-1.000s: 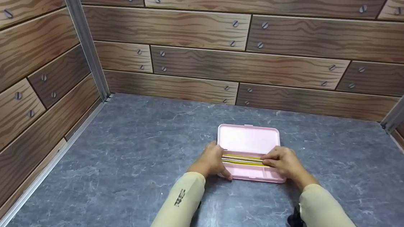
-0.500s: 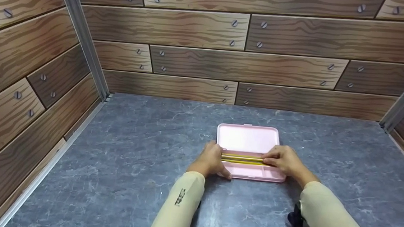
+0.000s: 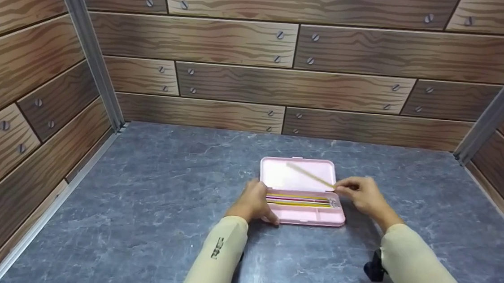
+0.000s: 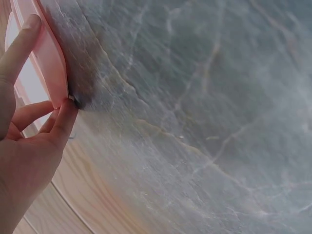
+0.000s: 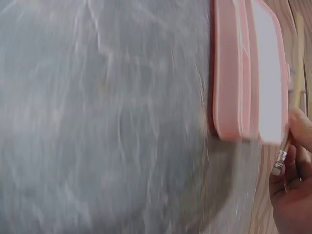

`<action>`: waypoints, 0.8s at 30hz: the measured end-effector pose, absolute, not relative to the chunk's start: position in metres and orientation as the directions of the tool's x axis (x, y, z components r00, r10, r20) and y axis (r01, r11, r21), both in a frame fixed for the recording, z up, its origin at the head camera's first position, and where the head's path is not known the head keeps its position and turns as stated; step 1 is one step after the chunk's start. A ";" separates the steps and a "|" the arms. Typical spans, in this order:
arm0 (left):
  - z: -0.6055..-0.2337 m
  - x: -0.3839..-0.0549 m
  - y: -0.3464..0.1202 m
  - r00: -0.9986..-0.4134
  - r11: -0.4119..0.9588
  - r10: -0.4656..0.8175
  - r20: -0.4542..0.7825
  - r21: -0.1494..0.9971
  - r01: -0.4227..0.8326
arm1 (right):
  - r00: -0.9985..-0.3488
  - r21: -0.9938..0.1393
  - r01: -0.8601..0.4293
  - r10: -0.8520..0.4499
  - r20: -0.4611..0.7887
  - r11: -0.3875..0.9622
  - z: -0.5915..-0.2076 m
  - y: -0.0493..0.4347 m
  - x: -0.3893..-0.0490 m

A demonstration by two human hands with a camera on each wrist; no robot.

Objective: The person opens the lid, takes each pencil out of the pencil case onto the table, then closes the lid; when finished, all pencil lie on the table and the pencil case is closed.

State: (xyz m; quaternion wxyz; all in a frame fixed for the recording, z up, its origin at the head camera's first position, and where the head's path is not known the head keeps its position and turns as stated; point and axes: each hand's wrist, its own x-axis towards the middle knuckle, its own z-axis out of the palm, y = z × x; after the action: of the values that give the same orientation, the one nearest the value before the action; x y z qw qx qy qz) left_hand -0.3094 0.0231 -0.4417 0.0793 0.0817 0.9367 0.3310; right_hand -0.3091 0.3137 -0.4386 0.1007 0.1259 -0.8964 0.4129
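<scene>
The pencil (image 3: 312, 176) is pinched near its eraser end (image 5: 278, 168) by the fingers of the right hand (image 3: 363, 197), right of centre in the head view. Its long axis is directed from those fingers toward the upper left, over the open lid (image 3: 276, 176); contact cannot be confirmed. The pink case (image 3: 293, 214) is gripped at its left end by the left hand (image 3: 252, 201).

Right hand (image 5: 296, 201) pinches yellow pencil (image 5: 298, 63) near eraser end (image 5: 277, 169); open pink case (image 5: 228, 73) beside, gray marbled tabletop (image 5: 102, 126).
</scene>
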 end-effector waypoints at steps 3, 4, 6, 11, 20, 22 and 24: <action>-0.441 -0.311 0.025 -0.974 0.782 0.198 -0.111 0.617 0.089 | -0.944 -0.727 -0.268 -0.020 0.330 0.632 -0.437 0.327 -0.304; -0.441 -0.312 0.025 -0.974 0.788 0.200 -0.111 0.608 0.092 | -0.940 -0.729 -0.248 0.023 0.340 0.638 -0.437 0.332 -0.303; -0.441 -0.313 0.026 -0.973 0.798 0.205 -0.104 0.594 0.104 | -0.933 -0.742 -0.189 0.117 0.339 0.643 -0.437 0.341 -0.299; -0.441 -0.315 0.025 -0.974 0.805 0.212 -0.083 0.580 0.126 | -0.922 -0.819 0.018 0.327 0.208 0.574 -0.442 0.358 -0.293; -0.439 -0.317 0.025 -0.976 0.797 0.192 -0.106 0.597 0.092 | -0.864 -0.837 0.252 0.503 0.032 0.486 -0.455 0.356 -0.286; -0.440 -0.316 0.026 -0.976 0.795 0.189 -0.110 0.600 0.086 | -0.857 -0.820 0.281 0.514 0.020 0.499 -0.457 0.354 -0.286; -0.440 -0.315 0.028 -0.975 0.796 0.189 -0.116 0.600 0.083 | -0.858 -0.796 0.302 0.514 0.014 0.525 -0.460 0.352 -0.285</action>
State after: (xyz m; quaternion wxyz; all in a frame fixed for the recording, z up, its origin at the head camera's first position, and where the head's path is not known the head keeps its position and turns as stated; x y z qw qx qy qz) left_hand -0.3154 0.0282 -0.4402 0.0850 0.0721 0.9437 0.3115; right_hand -0.2852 0.3522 -0.4600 0.1247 -0.2360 -0.8643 0.4264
